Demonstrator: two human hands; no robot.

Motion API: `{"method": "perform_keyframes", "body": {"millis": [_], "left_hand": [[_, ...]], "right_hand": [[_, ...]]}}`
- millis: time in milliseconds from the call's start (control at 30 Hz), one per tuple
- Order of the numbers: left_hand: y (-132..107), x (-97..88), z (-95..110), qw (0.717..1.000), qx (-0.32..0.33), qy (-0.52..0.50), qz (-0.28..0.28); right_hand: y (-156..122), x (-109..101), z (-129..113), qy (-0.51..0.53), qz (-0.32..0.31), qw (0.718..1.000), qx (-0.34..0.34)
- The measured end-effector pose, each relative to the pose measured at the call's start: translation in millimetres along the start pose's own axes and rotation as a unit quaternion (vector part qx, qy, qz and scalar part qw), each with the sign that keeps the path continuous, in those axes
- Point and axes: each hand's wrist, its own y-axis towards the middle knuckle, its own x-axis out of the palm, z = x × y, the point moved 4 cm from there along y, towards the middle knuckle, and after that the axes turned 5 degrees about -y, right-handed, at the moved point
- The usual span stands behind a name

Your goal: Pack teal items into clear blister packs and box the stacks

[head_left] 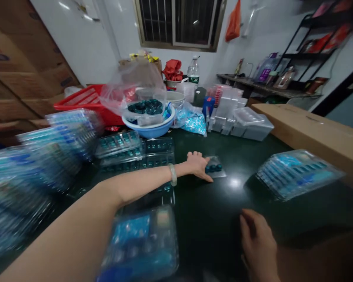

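Note:
My left hand (197, 165) reaches across the dark green table (223, 219), fingers closed over a small clear plastic pack of teal pieces (215, 167). A pale bangle sits on that wrist. My right hand (257, 243) rests near the table's front edge, fingers curled loosely, nothing visible in it. A blurred clear blister tray with blue inserts (141, 246) lies under my left forearm.
Stacks of filled blister packs (47, 156) pile up at the left. A blue basin of teal pieces (149, 115), a red basket (88, 100) and empty clear trays (241, 119) stand at the back. A cardboard box (312, 131) and another pack stack (297, 172) lie at the right.

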Motion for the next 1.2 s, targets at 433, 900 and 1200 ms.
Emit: {"method": "perform_keyframes", "body": {"millis": [433, 900, 1200], "left_hand": [[-249, -27.7, -23, 0.993, 0.030, -0.075, -0.082], [-286, -21.6, -21, 0.990, -0.053, -0.133, -0.009], [-249, -48.3, 11, 0.995, 0.010, -0.063, 0.078]], "right_hand": [[-18, 11, -129, 0.327, -0.360, 0.870, -0.079], [-24, 2, -134, 0.436, -0.407, 0.803, -0.009], [4, 7, -152, 0.576, -0.360, 0.710, 0.187]]}}
